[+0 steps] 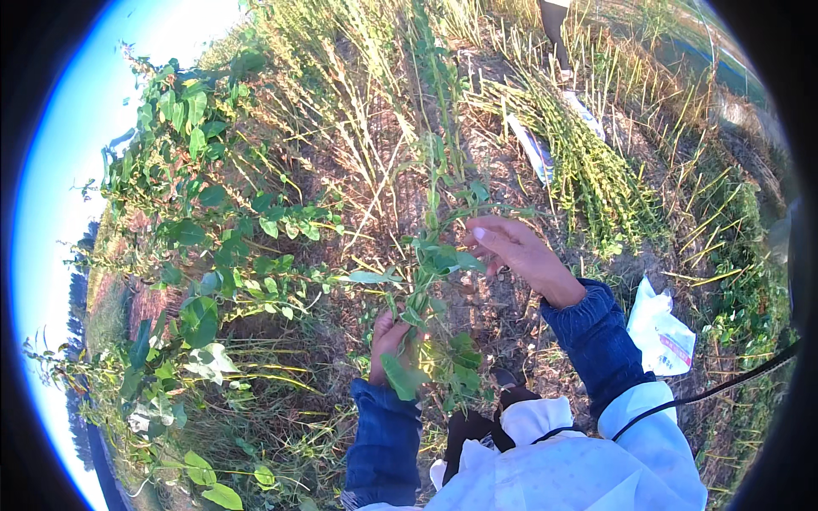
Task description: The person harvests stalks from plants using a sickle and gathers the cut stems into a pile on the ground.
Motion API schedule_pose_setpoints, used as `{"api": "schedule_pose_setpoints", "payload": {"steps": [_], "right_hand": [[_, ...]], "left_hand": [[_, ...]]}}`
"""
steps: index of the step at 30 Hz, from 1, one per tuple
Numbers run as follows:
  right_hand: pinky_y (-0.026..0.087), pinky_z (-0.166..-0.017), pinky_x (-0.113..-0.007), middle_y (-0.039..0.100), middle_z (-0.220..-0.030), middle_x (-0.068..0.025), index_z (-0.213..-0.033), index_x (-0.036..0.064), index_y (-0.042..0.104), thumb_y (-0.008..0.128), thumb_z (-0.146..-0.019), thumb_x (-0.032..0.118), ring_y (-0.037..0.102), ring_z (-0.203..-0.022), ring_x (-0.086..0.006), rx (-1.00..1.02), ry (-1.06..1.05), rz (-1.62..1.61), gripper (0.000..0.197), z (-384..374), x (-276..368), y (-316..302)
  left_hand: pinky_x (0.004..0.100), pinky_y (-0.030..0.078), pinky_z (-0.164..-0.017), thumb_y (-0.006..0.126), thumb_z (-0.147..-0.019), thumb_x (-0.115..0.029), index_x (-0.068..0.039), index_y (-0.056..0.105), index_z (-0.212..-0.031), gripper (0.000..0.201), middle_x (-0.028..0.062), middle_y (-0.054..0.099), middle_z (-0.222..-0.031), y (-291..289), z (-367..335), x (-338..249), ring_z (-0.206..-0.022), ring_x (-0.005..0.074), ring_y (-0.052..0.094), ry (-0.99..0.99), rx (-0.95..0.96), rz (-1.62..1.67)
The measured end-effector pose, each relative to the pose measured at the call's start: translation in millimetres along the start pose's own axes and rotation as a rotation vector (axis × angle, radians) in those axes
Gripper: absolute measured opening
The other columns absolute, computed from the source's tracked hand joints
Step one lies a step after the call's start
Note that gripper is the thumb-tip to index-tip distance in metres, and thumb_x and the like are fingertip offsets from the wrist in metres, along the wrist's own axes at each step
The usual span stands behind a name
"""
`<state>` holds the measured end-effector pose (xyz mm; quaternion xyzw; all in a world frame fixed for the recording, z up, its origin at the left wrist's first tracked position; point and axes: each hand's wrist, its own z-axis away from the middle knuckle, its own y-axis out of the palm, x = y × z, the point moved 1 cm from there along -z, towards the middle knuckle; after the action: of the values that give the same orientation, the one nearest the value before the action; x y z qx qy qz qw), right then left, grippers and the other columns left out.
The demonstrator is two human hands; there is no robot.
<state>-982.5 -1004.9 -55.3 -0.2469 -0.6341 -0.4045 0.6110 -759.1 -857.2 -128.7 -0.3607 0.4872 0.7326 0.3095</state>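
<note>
A tall green leafy plant (432, 255) stands upright in front of me, with broad leaves low down and a slender top. My left hand (388, 342) is closed round its lower stems, and leaves cover some of the fingers. Higher up on the right side, my right hand (518, 251) is beside the upper leaves, fingers loosely bent and apart. I see nothing held in it; whether its fingertips touch the leaves I cannot tell.
Leafy vines (200, 238) crowd the left. Dry standing stalks (358, 111) rise ahead. Cut green stalks (596, 170) lie in a pile at the far right, near another person's leg (554, 30). A white plastic bag (660, 332) rests by my right arm. A dark cord (716, 383) crosses at right.
</note>
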Motion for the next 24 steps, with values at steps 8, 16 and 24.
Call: {"api": "schedule_pose_setpoints", "payload": {"steps": [8, 16, 24], "right_hand": [[0.047, -0.071, -0.024, 0.061, -0.105, -0.0046, -0.121, 0.0043, 0.053, 0.057, -0.093, 0.024, 0.061, -0.087, -0.0115, 0.148, -0.089, -0.287, 0.035, 24, 1, 40], [0.049, -0.068, -0.024, 0.064, -0.083, -0.0036, -0.099, 0.0012, 0.064, 0.062, -0.09, 0.023, 0.06, -0.074, -0.0076, -0.022, -0.27, 0.227, 0.023, 44, 1, 62], [0.048, -0.04, -0.021, 0.05, -0.06, 0.0008, -0.068, 0.0062, 0.045, 0.062, -0.09, 0.023, 0.056, -0.051, -0.0071, -0.127, -0.165, 0.324, 0.032, 52, 21, 78]], "left_hand": [[0.0371, 0.042, -0.061, 0.052, -0.087, -0.01, 0.002, 0.055, -0.093, 0.013, 0.0147, 0.056, -0.076, -25, 29, 8, -0.061, 0.0208, 0.05, -0.175, 0.284, 0.196], [0.0341, 0.046, -0.06, 0.05, -0.088, -0.004, 0.003, 0.057, -0.095, 0.012, 0.0122, 0.057, -0.073, -28, 61, -1, -0.061, 0.0189, 0.054, -0.123, 0.408, 0.262], [0.0309, 0.049, -0.067, 0.049, -0.087, -0.001, 0.004, 0.055, -0.111, 0.025, 0.0137, 0.061, -0.094, -5, 84, -17, -0.076, 0.0181, 0.059, 0.054, 0.228, -0.192]]}}
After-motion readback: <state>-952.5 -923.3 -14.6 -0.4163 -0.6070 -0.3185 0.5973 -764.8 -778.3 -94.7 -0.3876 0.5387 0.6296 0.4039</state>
